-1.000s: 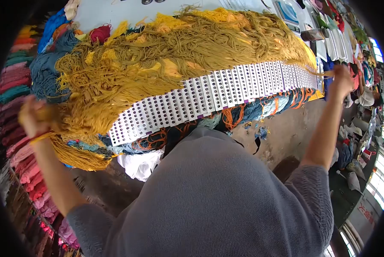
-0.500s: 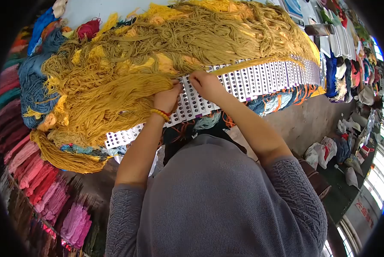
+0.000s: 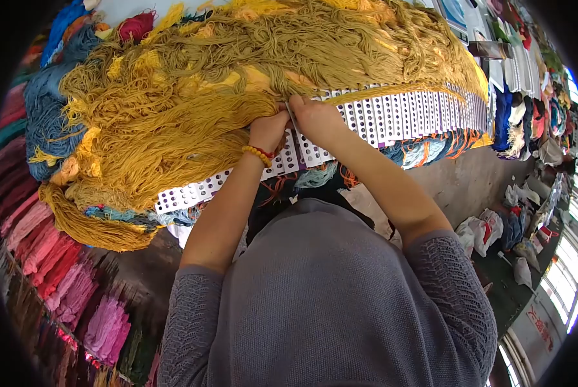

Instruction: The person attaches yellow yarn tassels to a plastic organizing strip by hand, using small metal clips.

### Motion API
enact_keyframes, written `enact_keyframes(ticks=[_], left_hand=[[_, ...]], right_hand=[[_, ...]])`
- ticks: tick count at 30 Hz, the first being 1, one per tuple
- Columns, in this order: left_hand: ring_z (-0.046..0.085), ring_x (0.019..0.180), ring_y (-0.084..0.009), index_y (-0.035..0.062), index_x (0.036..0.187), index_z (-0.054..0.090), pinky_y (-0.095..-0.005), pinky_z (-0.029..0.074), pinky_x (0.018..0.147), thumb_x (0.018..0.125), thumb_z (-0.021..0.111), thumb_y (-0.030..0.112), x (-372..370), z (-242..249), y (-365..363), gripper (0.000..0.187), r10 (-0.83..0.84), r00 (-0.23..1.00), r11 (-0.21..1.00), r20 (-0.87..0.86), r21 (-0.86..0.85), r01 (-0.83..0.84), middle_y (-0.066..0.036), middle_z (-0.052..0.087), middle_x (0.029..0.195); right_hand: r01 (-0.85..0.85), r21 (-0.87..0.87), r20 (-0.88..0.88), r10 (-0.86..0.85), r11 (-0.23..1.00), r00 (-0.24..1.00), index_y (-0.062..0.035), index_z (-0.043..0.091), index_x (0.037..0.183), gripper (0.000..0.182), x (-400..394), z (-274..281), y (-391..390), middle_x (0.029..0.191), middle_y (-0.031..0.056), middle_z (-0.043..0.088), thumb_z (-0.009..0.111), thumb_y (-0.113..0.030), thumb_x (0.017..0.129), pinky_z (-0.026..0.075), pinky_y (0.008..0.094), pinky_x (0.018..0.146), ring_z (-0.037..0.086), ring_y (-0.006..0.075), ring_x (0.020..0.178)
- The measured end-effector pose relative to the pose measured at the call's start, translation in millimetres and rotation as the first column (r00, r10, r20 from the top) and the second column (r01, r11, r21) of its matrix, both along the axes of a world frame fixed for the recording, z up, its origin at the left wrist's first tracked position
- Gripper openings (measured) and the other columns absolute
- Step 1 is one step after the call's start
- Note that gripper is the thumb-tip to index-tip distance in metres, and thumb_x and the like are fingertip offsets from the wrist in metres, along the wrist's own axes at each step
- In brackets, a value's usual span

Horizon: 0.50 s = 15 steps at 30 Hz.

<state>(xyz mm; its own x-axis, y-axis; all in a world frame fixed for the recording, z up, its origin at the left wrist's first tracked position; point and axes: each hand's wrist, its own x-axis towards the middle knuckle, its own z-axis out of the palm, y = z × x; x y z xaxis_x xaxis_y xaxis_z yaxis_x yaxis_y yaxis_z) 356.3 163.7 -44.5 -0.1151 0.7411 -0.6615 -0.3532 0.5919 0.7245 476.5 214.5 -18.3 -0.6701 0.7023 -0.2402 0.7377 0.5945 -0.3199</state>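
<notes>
A large bundle of mustard-yellow embroidery thread (image 3: 192, 132) lies across the worktop, its strands running right towards my hands. My left hand (image 3: 268, 134), with a yellow bead bracelet at the wrist, is closed on the right end of that bundle. Close beside it, my right hand (image 3: 319, 122) is closed in a pinch at the edge of a white punched card that looks tilted up between the hands. The fingertips are partly hidden. Under and beside both hands runs a long overlapping row of white punched cards (image 3: 392, 116), each with round holes.
Olive-gold thread (image 3: 327, 45) is heaped behind the cards. Blue skeins (image 3: 50, 129) lie at the left end, and pink skeins (image 3: 108, 329) hang at the lower left. Orange and pale blue threads (image 3: 431, 151) hang below the cards. Plastic bags (image 3: 473, 231) stand at right.
My left hand has moved right and slightly up, closer to my right hand. The right hand has shifted slightly, and a card edge now shows raised between them.
</notes>
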Motion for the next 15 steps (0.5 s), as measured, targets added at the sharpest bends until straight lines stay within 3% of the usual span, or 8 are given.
enact_keyframes(ticks=[1, 4, 8, 11, 13, 15], left_hand=[[0.047, 0.042, -0.0139, 0.0019, 0.076, 0.058, -0.0264, 0.037, 0.041, 0.075, 0.050, 0.014, 0.5, -1.9, -1.3, 0.015, 0.001, 1.000, 1.000, 0.003, -0.004, -0.001, -0.005, 0.056, 0.063], [0.054, 0.057, -0.0133, 0.0008, 0.082, 0.059, -0.0254, 0.042, 0.052, 0.078, 0.048, 0.011, 0.3, -11.4, -1.3, 0.016, -0.016, 0.999, 0.977, -0.028, 0.211, 0.021, -0.005, 0.059, 0.070], [0.055, 0.061, -0.0140, 0.0001, 0.081, 0.059, -0.0245, 0.043, 0.058, 0.078, 0.048, 0.011, -2.2, -14.6, 0.0, 0.016, -0.098, 0.995, 0.990, -0.002, 0.101, 0.098, -0.005, 0.059, 0.071], [0.055, 0.061, -0.0145, -0.0002, 0.082, 0.059, -0.0246, 0.043, 0.059, 0.079, 0.049, 0.012, -1.0, -24.2, -1.3, 0.016, -0.054, 0.995, 0.968, 0.082, 0.249, 0.032, -0.005, 0.059, 0.071], [0.055, 0.060, -0.0146, -0.0004, 0.083, 0.058, -0.0253, 0.043, 0.058, 0.080, 0.047, 0.013, -2.2, -22.9, -1.4, 0.018, -0.088, 0.990, 0.970, -0.112, 0.217, 0.111, -0.005, 0.059, 0.071], [0.055, 0.059, -0.0147, -0.0002, 0.083, 0.059, -0.0263, 0.043, 0.057, 0.081, 0.047, 0.015, -1.8, -24.0, 0.8, 0.019, -0.138, 0.973, 0.969, -0.185, 0.178, 0.171, -0.005, 0.059, 0.070]], right_hand=[[-0.001, -0.004, 0.003, 0.001, 1.000, 1.000, -0.0036, 0.039, 0.084, 0.025, 0.5, -2.2, -0.8, 0.073, 0.0154, 0.058, 0.052, -0.024, 0.079, 0.048, 0.0384, 0.053, 0.059, 0.0307, 0.067], [-0.001, 0.015, 0.008, 0.001, 1.000, 1.000, -0.0036, 0.039, 0.083, 0.032, 0.0, -5.5, -3.0, 0.071, 0.0148, 0.058, 0.053, -0.032, 0.078, 0.047, 0.0385, 0.052, 0.059, 0.0309, 0.066], [0.029, 0.032, -0.023, -0.029, 0.999, 0.999, -0.0036, 0.039, 0.081, 0.028, -1.5, -4.6, -5.3, 0.068, 0.0151, 0.058, 0.052, -0.029, 0.079, 0.048, 0.0389, 0.052, 0.059, 0.0312, 0.064], [0.102, -0.034, 0.041, -0.100, 0.994, 0.994, -0.0027, 0.042, 0.081, 0.025, -8.0, 3.8, -1.8, 0.069, 0.0165, 0.059, 0.051, -0.026, 0.079, 0.047, 0.0393, 0.054, 0.059, 0.0317, 0.063], [0.167, -0.101, 0.089, -0.159, 0.981, 0.983, -0.0021, 0.044, 0.082, 0.023, -7.9, -0.4, 0.5, 0.069, 0.0170, 0.059, 0.050, -0.024, 0.080, 0.047, 0.0396, 0.055, 0.059, 0.0320, 0.063], [0.285, -0.242, -0.172, -0.330, 0.927, 0.928, -0.0024, 0.049, 0.082, 0.022, -5.9, -8.8, 5.1, 0.071, 0.0185, 0.060, 0.049, -0.024, 0.078, 0.047, 0.0416, 0.058, 0.059, 0.0348, 0.066]])
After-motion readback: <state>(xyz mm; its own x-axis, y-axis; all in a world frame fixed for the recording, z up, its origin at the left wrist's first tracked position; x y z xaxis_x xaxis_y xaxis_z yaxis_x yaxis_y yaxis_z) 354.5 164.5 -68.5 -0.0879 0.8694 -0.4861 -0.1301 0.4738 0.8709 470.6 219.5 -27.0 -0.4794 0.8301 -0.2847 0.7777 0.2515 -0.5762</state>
